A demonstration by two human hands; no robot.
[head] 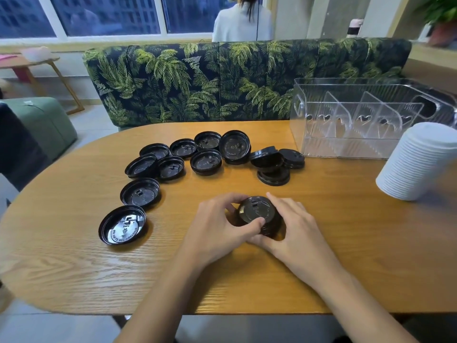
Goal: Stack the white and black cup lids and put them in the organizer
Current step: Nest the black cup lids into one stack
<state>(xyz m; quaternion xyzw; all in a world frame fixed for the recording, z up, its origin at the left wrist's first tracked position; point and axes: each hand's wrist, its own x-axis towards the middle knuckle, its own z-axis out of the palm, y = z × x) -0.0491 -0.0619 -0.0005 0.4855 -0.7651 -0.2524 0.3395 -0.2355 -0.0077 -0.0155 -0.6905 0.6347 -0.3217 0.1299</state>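
Head view records a rounded wooden table (74, 268) with a pronounced grain, filling the lower two thirds of the frame. At lower centre, the left hand (217, 226) and the right hand (294, 226) both grasp a short stack of black lids (259, 217); the left thumb lies across its top face, and the right fingers curl round its right side. The stack sits just above the tabletop; contact cannot be confirmed. Loose black lids (206, 162) lie scattered across the centre and left of the table, most with the hollow side up, several overlapping. One loose lid (122, 225) lies nearest the left edge, apart from the rest. A tall stack of white lids (418, 162) stands at the right edge. Just behind it, at upper right, is a clear plastic organizer (371, 117) with upright dividers bearing heart-shaped cut-outs; its compartments hold nothing visible. Behind the table runs a bench backrest (222, 80) in dark palm-leaf fabric. A person in a pale top (243, 23) stands at top centre, facing the windows (106, 16). A green seat (42, 122) occupies the left.
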